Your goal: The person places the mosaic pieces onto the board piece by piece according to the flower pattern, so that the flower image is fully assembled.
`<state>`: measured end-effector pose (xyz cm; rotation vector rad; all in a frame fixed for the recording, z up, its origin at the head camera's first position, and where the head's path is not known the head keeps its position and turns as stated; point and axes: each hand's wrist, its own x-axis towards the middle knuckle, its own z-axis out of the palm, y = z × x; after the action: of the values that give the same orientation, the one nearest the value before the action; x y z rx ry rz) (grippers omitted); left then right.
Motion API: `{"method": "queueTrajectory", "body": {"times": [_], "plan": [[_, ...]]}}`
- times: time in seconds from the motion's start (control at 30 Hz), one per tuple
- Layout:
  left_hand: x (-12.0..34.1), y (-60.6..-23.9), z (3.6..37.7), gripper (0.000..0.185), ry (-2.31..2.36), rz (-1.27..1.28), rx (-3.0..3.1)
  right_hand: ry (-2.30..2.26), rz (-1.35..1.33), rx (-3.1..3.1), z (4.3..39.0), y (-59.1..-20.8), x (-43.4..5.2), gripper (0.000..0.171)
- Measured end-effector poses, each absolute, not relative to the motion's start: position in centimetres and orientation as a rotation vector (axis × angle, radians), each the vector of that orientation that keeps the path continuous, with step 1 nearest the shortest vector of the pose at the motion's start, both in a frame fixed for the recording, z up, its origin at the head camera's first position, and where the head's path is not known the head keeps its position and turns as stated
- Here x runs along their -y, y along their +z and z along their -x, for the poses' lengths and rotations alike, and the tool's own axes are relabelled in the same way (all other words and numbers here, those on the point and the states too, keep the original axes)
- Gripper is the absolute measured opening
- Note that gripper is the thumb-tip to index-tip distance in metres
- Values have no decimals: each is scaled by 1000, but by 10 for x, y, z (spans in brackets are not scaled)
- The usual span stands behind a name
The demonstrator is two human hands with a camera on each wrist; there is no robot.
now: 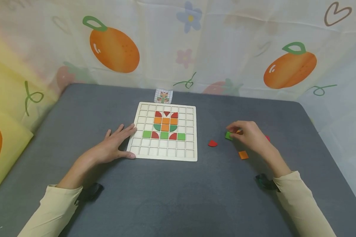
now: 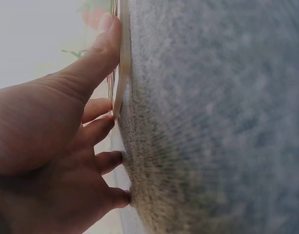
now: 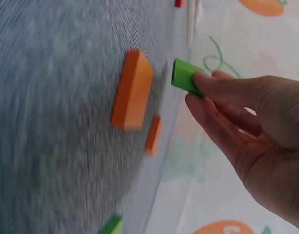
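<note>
A pale wooden grid board (image 1: 181, 153) lies on the table, with red, orange and green tiles set in its cells as a symmetric pattern. Along the board's left edge my left hand (image 1: 108, 149) rests with fingers spread, its thumb (image 2: 98, 53) on the near left corner. To the right of the board, my right hand (image 1: 250, 135) pinches a green square tile (image 3: 183, 75) between thumb and fingers, raised off the table in the right wrist view. Around that hand lie a red rounded piece (image 1: 212, 143), an orange square tile (image 1: 243, 155) and another orange tile (image 3: 153, 135), partly covered in the head view.
A small printed pattern card (image 1: 163, 96) lies behind the board's far edge. Another red piece (image 1: 268, 138) peeks out beside the right wrist, and a green tile (image 3: 112, 225) shows low in the right wrist view. A fruit-print curtain (image 1: 225, 49) hangs behind the grey table (image 1: 178, 197).
</note>
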<state>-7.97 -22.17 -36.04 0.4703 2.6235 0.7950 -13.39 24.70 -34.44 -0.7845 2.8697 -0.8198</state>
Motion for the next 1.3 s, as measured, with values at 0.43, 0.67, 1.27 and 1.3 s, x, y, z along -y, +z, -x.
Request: {"method": "queueTrajectory", "body": {"times": [0.43, 0.67, 1.27, 1.3], "plan": [[221, -360, 80, 103, 783, -471, -2621, -864, 833, -2879, 139, -346, -213, 25], [221, -360, 80, 103, 777, -469, -2625, -893, 847, -2851, 141, -346, -200, 24], [222, -360, 80, 103, 789, -478, -2620, -952, 858, -2759, 149, -350, -155, 22], [222, -361, 80, 103, 788, -478, -2619, -953, 859, -2755, 149, -350, -153, 23]]}}
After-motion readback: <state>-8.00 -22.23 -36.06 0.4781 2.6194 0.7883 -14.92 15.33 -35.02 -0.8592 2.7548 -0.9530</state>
